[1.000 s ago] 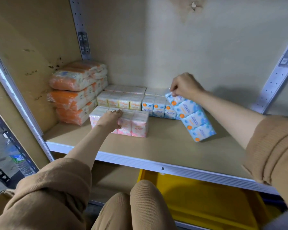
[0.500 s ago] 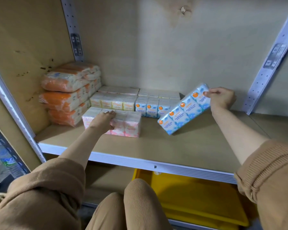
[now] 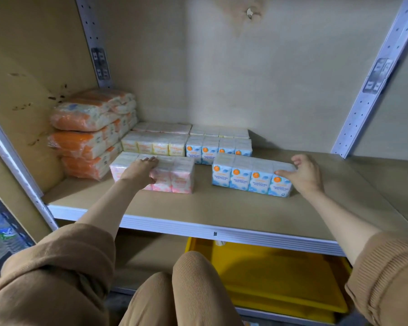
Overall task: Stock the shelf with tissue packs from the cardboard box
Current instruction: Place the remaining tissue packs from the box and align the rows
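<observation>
A blue tissue pack (image 3: 247, 175) of four small packets stands flat on the wooden shelf (image 3: 222, 208), front row, right of centre. My right hand (image 3: 303, 172) wraps its right end, thumb on the front, fingers over the top. My left hand (image 3: 140, 171) lies flat on top of a pink tissue pack (image 3: 174, 177) at the front left, fingers extended. Behind them stand a yellow pack (image 3: 153, 144) and another blue pack (image 3: 218, 148), with more packs behind those. The cardboard box is out of view.
Orange-and-white tissue bundles (image 3: 90, 132) are stacked three high in the back left corner. Perforated metal uprights (image 3: 372, 83) frame the shelf. A yellow tray (image 3: 276, 276) lies on the lower shelf. A water bottle (image 3: 3, 234) stands at far left. My knee (image 3: 186, 283) is below.
My right hand has swung the blue pack from tilted in the air down flat onto the shelf, to the right of the pink pack. My left hand stays on the pink pack.
</observation>
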`<state>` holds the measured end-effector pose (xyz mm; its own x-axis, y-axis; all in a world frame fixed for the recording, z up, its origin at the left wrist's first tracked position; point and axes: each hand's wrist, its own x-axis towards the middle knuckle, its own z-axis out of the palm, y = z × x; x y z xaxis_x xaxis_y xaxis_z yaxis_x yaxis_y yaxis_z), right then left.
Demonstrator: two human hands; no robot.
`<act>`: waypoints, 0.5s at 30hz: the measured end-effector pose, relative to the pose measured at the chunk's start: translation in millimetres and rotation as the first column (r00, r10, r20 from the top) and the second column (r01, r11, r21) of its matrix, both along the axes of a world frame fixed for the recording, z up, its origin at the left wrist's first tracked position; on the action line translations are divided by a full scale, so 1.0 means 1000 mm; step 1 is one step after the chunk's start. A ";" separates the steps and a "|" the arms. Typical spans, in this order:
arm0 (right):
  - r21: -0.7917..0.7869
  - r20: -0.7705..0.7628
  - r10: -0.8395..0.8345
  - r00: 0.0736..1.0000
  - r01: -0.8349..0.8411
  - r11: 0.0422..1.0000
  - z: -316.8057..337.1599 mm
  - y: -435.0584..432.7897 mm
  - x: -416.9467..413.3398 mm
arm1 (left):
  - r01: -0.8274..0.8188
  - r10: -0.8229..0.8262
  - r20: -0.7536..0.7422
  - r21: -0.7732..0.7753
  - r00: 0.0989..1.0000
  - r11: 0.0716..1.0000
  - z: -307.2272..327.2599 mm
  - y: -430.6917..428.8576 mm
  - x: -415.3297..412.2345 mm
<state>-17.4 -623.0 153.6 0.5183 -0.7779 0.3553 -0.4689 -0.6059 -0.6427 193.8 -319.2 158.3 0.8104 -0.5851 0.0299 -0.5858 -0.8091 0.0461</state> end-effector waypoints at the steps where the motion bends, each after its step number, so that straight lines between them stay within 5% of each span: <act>1: -0.050 -0.048 0.058 0.997 -0.061 0.997 0.004 0.003 0.005 | 0.002 -0.002 0.005 0.002 1.000 1.000 0.000 0.000 0.000; 8: -0.070 -0.494 0.354 0.794 -0.442 0.894 0.016 0.036 0.052 | 0.030 -0.031 0.022 0.015 0.999 0.999 -0.001 0.002 0.002; 11: -0.152 -0.628 0.288 0.722 -0.477 0.866 0.009 0.051 0.068 | 0.037 -0.038 0.039 0.027 0.999 0.999 -0.002 0.005 0.005; 15: -0.266 -0.612 0.188 0.768 -0.424 0.866 -0.003 0.054 0.079 | 0.019 -0.021 0.136 0.017 0.991 1.000 -0.011 0.011 0.006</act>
